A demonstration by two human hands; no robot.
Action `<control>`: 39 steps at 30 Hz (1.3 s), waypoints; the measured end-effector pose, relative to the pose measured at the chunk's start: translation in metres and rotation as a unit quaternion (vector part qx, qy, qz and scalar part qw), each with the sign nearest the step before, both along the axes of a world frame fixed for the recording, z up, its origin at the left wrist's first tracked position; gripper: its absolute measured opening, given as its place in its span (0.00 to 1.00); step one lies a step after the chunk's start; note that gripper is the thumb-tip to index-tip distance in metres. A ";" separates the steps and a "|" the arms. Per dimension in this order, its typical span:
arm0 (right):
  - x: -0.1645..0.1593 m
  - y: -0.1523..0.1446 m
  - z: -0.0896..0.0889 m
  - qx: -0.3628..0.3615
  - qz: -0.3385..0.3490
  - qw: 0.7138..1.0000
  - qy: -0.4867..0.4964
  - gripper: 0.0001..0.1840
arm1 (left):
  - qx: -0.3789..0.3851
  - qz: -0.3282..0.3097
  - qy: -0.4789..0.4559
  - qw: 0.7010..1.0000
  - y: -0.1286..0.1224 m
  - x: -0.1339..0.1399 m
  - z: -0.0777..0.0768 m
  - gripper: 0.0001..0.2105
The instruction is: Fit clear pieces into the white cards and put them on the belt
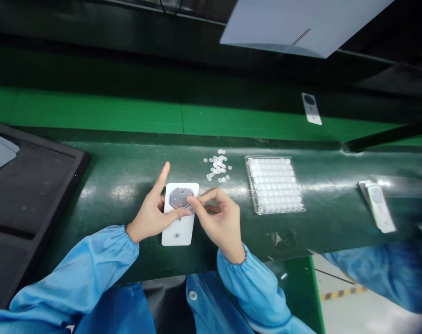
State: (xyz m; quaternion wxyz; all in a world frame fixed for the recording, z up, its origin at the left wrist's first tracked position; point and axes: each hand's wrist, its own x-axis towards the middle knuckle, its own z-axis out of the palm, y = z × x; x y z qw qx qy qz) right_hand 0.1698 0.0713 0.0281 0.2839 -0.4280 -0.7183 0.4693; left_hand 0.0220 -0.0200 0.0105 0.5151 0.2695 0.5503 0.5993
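A white remote-control shell with a grey octagonal pad near its top lies on the dark green bench. My left hand holds it by its left side, thumb across the face, index finger pointing up. My right hand pinches its fingertips together at the right edge of the grey pad; whether something small sits between them I cannot tell. A loose heap of small white round buttons lies just beyond the shell.
A clear tray of white buttons sits right of the heap. Two white shells lie at far right beside a co-worker's blue sleeve. A black foam tray is at left. Another shell lies on the green conveyor.
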 end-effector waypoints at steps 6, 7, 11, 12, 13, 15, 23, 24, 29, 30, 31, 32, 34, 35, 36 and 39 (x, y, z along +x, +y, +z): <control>-0.004 0.012 -0.001 -0.153 0.052 0.984 0.077 0.21 | -0.008 0.007 -0.019 1.000 0.003 -0.003 -0.003 0.50; -0.004 0.014 -0.002 -0.154 0.056 0.983 0.082 0.21 | -0.015 0.011 -0.023 1.000 0.004 -0.003 -0.004 0.44; 0.001 0.016 -0.008 -0.147 0.069 0.982 0.093 0.20 | -0.039 0.012 -0.019 0.999 0.012 -0.007 -0.005 0.18; 0.003 0.014 -0.011 -0.150 0.072 0.981 0.097 0.19 | -0.043 0.023 -0.017 0.999 0.013 -0.007 -0.006 0.16; 0.006 0.009 -0.013 -0.155 0.077 0.980 0.101 0.19 | -0.045 0.039 -0.018 0.998 0.014 -0.007 -0.006 0.16; 0.011 -0.005 -0.019 -0.168 0.092 0.977 0.092 0.25 | -0.046 0.084 -0.036 0.995 0.015 -0.003 -0.008 0.15; -0.037 0.021 0.001 -0.103 0.129 0.986 0.008 0.25 | 0.044 0.158 0.166 0.972 -0.013 -0.060 0.021 0.27; -0.056 0.041 0.007 -0.088 0.128 0.988 0.017 0.25 | 0.041 0.191 0.277 0.941 -0.028 -0.082 0.032 0.28; -0.132 0.123 0.013 0.064 0.139 0.988 -0.021 0.29 | -0.261 0.254 0.641 0.676 -0.127 -0.201 0.079 0.29; -0.136 0.126 0.009 0.131 0.130 0.982 -0.041 0.32 | -0.350 0.249 0.643 0.634 -0.145 -0.219 0.082 0.30; -0.135 0.122 0.003 0.194 0.122 0.972 -0.055 0.35 | -0.411 0.232 0.634 0.613 -0.159 -0.234 0.084 0.30; -0.132 0.114 -0.004 0.242 0.121 0.961 -0.058 0.38 | -0.443 0.225 0.628 0.598 -0.171 -0.245 0.085 0.28; -0.118 0.087 -0.015 0.277 0.141 0.950 -0.034 0.39 | -0.456 0.226 0.639 0.577 -0.186 -0.255 0.088 0.21; -0.111 0.071 -0.017 0.268 0.160 0.950 -0.017 0.36 | -0.447 0.235 0.653 0.565 -0.189 -0.254 0.092 0.16; -0.104 0.053 -0.017 0.246 0.179 0.953 -0.001 0.33 | -0.438 0.243 0.666 0.553 -0.189 -0.248 0.097 0.12; -0.094 0.002 -0.006 0.095 0.249 0.963 0.040 0.25 | -0.382 0.223 0.689 0.574 -0.169 -0.205 0.109 0.04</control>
